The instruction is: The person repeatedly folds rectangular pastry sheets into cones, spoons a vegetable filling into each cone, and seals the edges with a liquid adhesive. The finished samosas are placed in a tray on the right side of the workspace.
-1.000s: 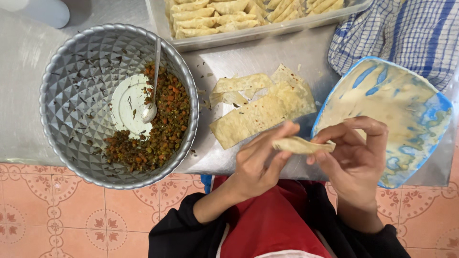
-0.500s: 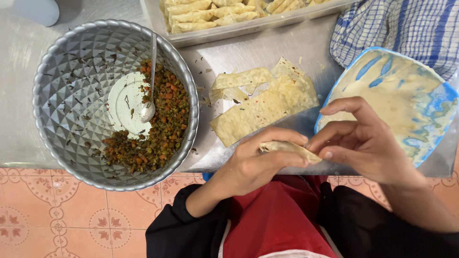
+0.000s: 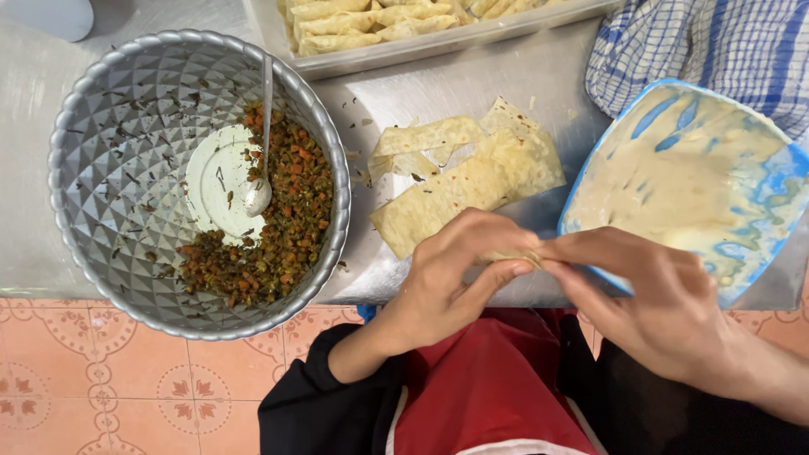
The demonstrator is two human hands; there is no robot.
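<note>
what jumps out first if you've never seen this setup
At the left, the big faceted metal bowl catches the eye, with chopped orange-brown filling and a spoon in it. Low in the middle, the left hand and right hand pinch a folded wrapper between them. Behind them lie flat wrappers and, to the right, a paste-smeared blue bowl.

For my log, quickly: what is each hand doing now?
Left hand: closed on the folded wrapper.
Right hand: fingers pinching the same wrapper.
</note>
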